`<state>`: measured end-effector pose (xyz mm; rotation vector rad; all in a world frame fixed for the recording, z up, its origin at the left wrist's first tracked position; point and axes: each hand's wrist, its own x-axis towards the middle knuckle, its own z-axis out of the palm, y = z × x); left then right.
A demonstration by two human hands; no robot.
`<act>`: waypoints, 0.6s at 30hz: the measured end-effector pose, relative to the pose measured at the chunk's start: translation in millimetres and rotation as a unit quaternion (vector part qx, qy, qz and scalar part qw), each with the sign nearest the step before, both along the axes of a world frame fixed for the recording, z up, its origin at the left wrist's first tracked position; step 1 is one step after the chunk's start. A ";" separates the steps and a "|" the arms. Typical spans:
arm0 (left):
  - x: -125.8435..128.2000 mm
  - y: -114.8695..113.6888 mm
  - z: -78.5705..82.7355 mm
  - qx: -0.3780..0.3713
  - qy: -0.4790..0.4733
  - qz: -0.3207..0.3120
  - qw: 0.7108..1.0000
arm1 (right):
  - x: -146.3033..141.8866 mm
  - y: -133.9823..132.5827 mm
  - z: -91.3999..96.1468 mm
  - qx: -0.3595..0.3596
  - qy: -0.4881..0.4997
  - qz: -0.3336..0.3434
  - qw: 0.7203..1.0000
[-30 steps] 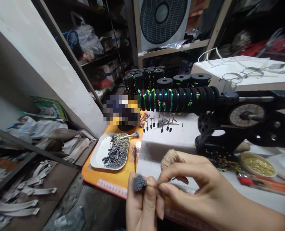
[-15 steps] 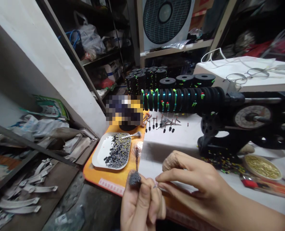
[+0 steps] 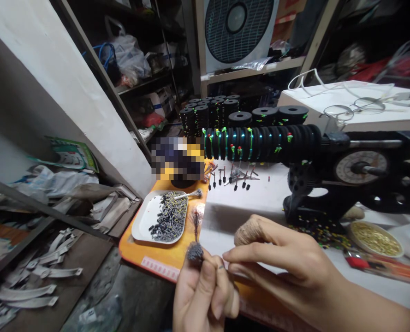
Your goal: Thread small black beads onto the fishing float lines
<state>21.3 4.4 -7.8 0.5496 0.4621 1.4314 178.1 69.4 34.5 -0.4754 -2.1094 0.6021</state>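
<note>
My left hand [image 3: 201, 295] is closed around a tight grey bundle of small pins [image 3: 194, 252] that sticks up above the thumb. My right hand [image 3: 281, 263] pinches a tiny piece [image 3: 221, 266] between thumb and forefinger, right against the left fingers. Both hands hover over the front edge of the orange tray [image 3: 163, 263]. A white dish [image 3: 145, 220] of several small grey pieces lies just beyond the left hand. Behind the hands a black winding machine [image 3: 346, 170] carries a row of black spools [image 3: 260, 143] with green and red markers.
Stacks of black spools [image 3: 222, 113] stand at the back. A shallow bowl of golden bits [image 3: 376, 239] sits at the right. Spectacles [image 3: 352, 108] and a white cord lie on a white box. A fan [image 3: 237, 30] and cluttered shelves rise behind; scrap strips [image 3: 35, 281] litter the left.
The hands sank slightly and drew closer together. The right fingertips now sit at the left fingers with a tiny piece between them. The bundle stays in the left hand.
</note>
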 end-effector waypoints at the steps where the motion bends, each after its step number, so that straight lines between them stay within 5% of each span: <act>1: -0.4 -0.1 -0.6 -0.009 -0.004 -0.007 1.000 | -0.1 -0.3 -0.5 -0.009 0.012 0.001 1.000; 12: 6.1 -1.5 -2.7 -0.087 -0.013 -0.039 0.995 | -0.5 -4.7 -0.3 -0.091 0.033 0.027 0.995; 14: 9.0 -1.8 -3.1 -0.087 0.008 0.001 0.996 | -1.1 -6.6 -3.4 -0.077 0.014 0.017 0.997; 18: 15.4 -1.3 -4.9 -0.009 0.072 0.189 0.979 | -2.0 -8.7 -4.9 -0.041 -0.033 0.001 0.999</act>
